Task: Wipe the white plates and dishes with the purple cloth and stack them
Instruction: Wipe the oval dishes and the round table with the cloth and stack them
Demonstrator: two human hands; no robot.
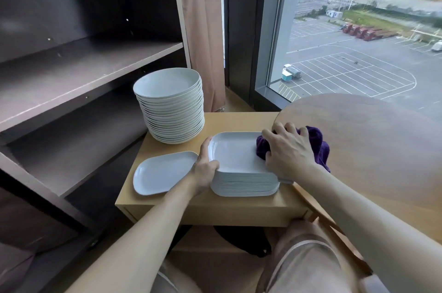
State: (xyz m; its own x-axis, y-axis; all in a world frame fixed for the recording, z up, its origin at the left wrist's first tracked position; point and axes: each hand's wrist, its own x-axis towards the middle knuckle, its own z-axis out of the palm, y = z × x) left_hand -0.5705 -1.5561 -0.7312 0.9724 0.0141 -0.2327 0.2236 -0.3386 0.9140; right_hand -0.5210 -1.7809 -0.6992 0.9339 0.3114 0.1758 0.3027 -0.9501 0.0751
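Note:
A stack of white square plates (241, 182) stands at the front right of a low wooden table (239, 209). My left hand (205, 168) grips the left rim of the top square plate (233, 152). My right hand (287, 149) presses the bunched purple cloth (318, 146) onto that plate's right side. One single white plate (162, 171) lies flat to the left of the stack. A tall stack of round white dishes (171, 106) stands at the table's back left.
Dark shelving (79, 72) runs along the left, close to the table. A round wooden tabletop (373, 139) overlaps the low table's right side. Behind are a beige curtain (203, 34) and a large window (358, 29). My knees are below the table's front edge.

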